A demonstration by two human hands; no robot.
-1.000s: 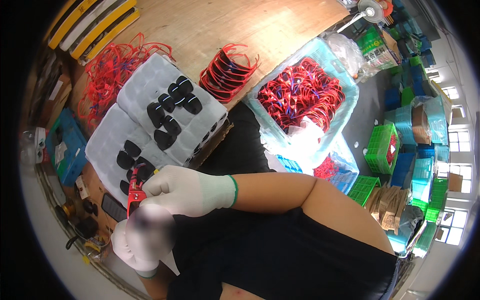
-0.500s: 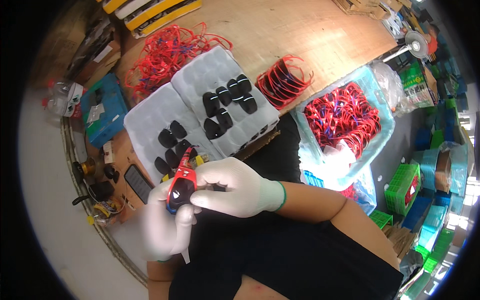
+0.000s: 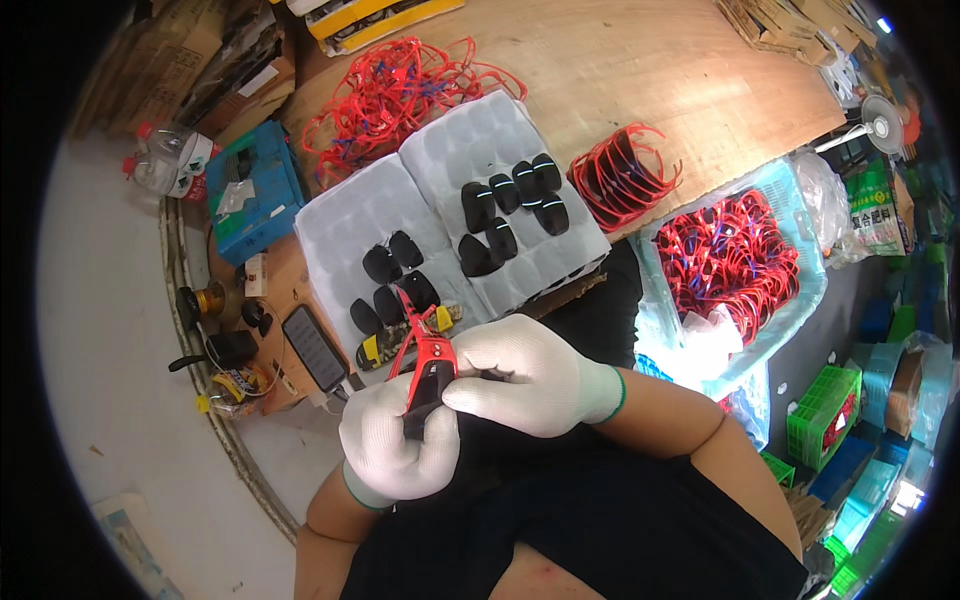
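Note:
Between my two gloved hands, close in front of my body, is a pair of red-framed sunglasses (image 3: 433, 350) with a dark lens. My left hand (image 3: 400, 440) grips its lower side, the fingers curled round the lens. From the right, my right hand (image 3: 530, 378) pinches the frame near the lens with thumb and fingers. Just beyond lie loose dark lenses (image 3: 402, 290) on a white moulded tray (image 3: 340, 215), beside a yellow and black object (image 3: 372, 352). More dark lenses (image 3: 500, 200) rest on the adjoining tray (image 3: 440, 135).
Red frames (image 3: 400, 95) lie heaped behind the trays, with a row of red glasses (image 3: 620, 175) to their right. A blue crate (image 3: 812, 262) full of red glasses stands at right. At left are a phone (image 3: 314, 347), a blue box (image 3: 250, 190) and plastic bottles (image 3: 165, 165).
The left hand has closed around the lower part of the sunglasses, its fingers curling in. The sunglasses have turned in my hands. The whole view has shifted, moving the scene rightward.

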